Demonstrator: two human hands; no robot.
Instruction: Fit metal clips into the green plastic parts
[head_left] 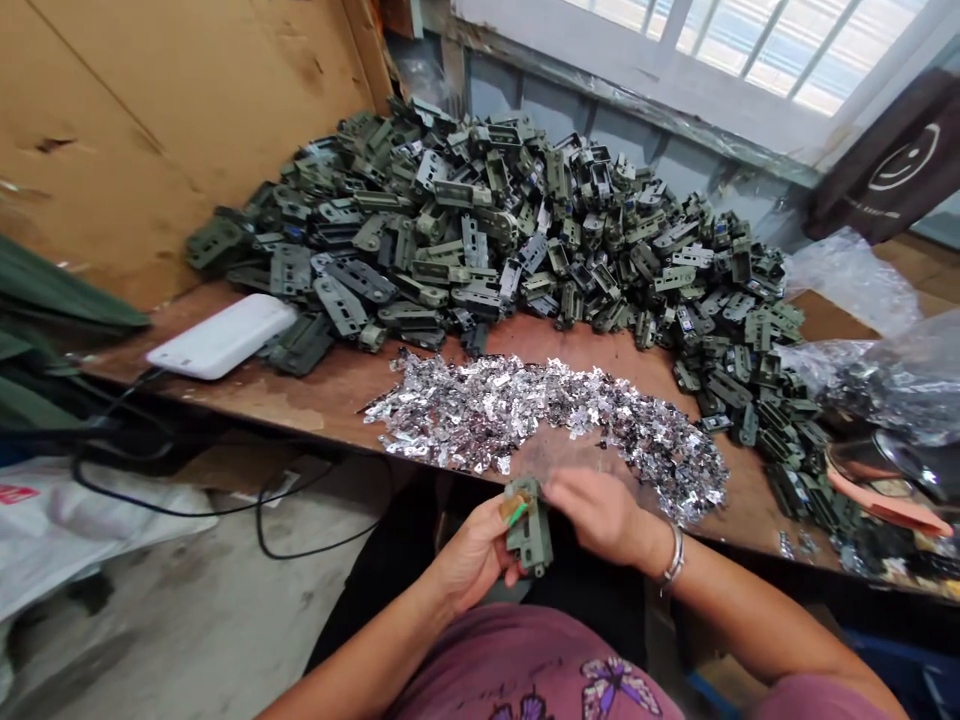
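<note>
My left hand [476, 550] is closed around a grey-green slotted plastic housing [534, 540], held over my lap just off the table's front edge. A yellowish wrap with a bright green strip shows at my left thumb. At the upper right side of the housing is my right hand [596, 510], its fingers smeared by motion. Whether it grips anything cannot be made out. Just beyond both hands, a heap of small shiny metal clips [517, 405] spreads along the table's front. Behind it rises a large pile of similar green housings [450, 230].
A white power bank [221, 335] with a black cable lies on the brown table [300, 390] at left. Cardboard [150, 130] stands behind it. To the right are clear plastic bags [862, 280] and an orange-rimmed container [889, 495]. A dark bag [885, 160] hangs by the window.
</note>
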